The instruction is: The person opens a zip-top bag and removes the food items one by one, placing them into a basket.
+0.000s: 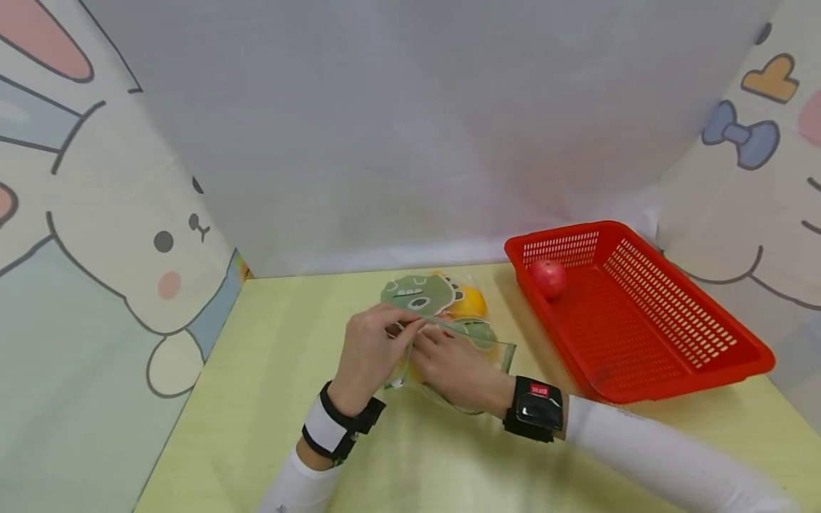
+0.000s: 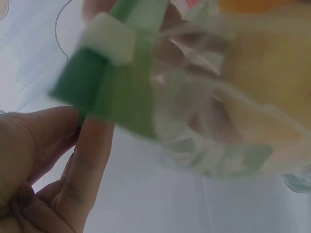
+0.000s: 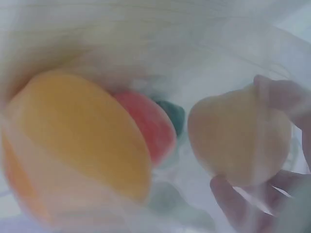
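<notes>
Item: one clear bag (image 1: 417, 293), green-edged, printed with green cartoon faces outlined in white. Lies on the table (image 1: 288, 320), left of the basket; mouth parted toward the near side. A white slider (image 2: 109, 39) sits at one end of its green edge strip, in the left wrist view.

Contents: one large, smooth yellow-orange piece (image 3: 82, 136), rounded; one red piece (image 3: 148, 126) behind it, a dark green part (image 3: 172, 116) adjoining; one pale yellow round piece (image 3: 235, 138), slightly dimpled on top. Seen through hazy film; exact kinds cannot be told.

Hands: left hand (image 1: 375, 345) pinches the bag's edge between thumb and finger. Right hand (image 1: 458, 370) reaches in at the mouth, fingers curled about the pale yellow round piece.

Container: one red plastic basket (image 1: 680, 388), slotted walls, set at an angle on the right. Holds one glossy pinkish-red ball-shaped piece (image 1: 548, 278), against the left wall near the far corner.

Surroundings: table extends left of and before the bag; its far edge meets a grey backdrop (image 1: 417, 142) just behind the bag. Right forearm crosses before the basket's near corner.
</notes>
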{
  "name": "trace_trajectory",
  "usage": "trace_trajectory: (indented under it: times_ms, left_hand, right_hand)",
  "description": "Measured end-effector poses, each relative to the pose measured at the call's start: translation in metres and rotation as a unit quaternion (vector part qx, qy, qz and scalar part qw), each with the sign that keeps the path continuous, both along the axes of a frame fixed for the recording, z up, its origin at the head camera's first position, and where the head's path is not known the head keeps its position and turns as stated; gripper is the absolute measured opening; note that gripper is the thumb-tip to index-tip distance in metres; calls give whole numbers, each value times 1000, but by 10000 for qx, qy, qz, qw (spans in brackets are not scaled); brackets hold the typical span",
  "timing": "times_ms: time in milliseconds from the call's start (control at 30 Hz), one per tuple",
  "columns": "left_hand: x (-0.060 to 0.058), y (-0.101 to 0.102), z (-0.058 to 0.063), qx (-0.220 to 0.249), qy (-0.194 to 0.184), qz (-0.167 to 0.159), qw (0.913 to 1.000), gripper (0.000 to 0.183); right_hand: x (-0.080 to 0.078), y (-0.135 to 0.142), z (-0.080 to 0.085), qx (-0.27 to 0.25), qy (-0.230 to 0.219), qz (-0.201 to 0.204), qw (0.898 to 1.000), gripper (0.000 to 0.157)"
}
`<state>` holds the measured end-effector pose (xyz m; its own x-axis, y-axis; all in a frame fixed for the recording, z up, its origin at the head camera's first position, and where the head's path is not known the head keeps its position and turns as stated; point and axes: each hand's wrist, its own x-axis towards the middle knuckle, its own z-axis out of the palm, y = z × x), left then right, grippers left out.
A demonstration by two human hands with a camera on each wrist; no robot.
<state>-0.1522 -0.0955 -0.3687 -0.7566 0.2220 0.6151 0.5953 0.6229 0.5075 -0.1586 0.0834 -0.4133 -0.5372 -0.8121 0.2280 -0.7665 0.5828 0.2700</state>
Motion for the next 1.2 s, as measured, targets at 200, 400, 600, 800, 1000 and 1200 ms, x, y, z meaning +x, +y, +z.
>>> trace_trajectory:
  times_ms: [200,400,600,800,1000,1200]
  left_hand:
    - [0,0,1,-53,-22,71,10000,7]
    - [-1,1,0,-48,42,139,9999,7]
    - [-2,0,-1,-49,64,195,9998,7]
    - [-1,1,1,-45,-12,222,9997,7]
    - [0,1,1,13,-66,230,9997,7]
    - [0,2,0,16,-97,219,9997,8]
  right_hand:
    - [15,24,23,-702,-66,316,9970,86]
    - [27,52,42,-1105,-697,238,9911,87]
    - [32,79,70,-1559,-1359,-240,9781,84]
    - [6,111,95,-2228,-883,-379,9701,82]
    - [-39,149,112,-2188,-934,-1423,9608,72]
    - [-93,191,108,-2052,-1639,-2543,9308,68]
